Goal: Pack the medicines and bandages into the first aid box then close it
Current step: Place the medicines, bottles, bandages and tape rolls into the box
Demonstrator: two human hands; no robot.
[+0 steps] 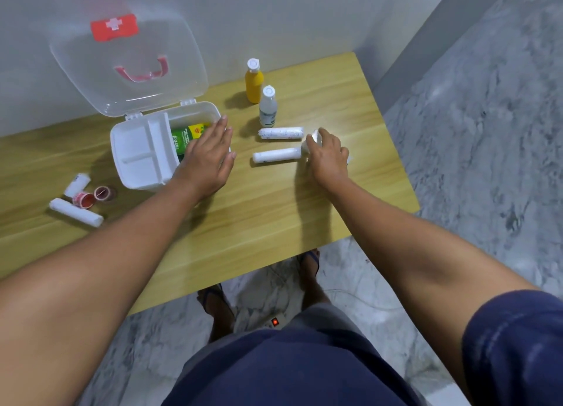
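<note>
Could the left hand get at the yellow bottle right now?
Probably yes. The left hand is open and holds nothing, at the box's right edge; only bare table lies between it and the yellow bottle.

Both bare arms are stretched forward over the counter (274, 216). The left hand (208, 157) is held flat, fingers straight; the right hand (327, 157) is curled round a white packet (315, 137).

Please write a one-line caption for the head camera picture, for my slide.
The left hand open over the open first aid box, right hand gripping a white packet beside two bandage rolls.
</note>
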